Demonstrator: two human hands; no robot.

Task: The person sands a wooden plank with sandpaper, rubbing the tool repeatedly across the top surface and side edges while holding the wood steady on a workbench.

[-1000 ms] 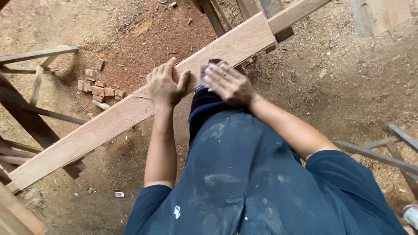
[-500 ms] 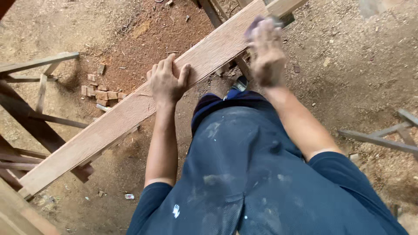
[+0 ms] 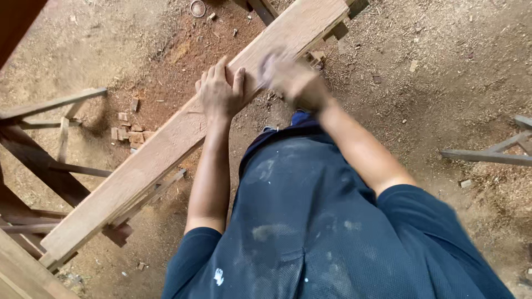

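dirt floor (image 3: pixel 443 66) strewn with sawdust and wood scraps (image 3: pixel 128 132). a long plank (image 3: pixel 166 149) lies diagonally on supports. left hand (image 3: pixel 220 91) pressed flat on it, fingers spread. right hand (image 3: pixel 291 80) on the plank, blurred; grip cannot be determined

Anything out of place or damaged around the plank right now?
Nothing looks damaged. The long pale wooden plank lies flat, with the left hand pressing on it and the blurred right hand beside. Small wood offcuts and sawdust litter the dirt floor.
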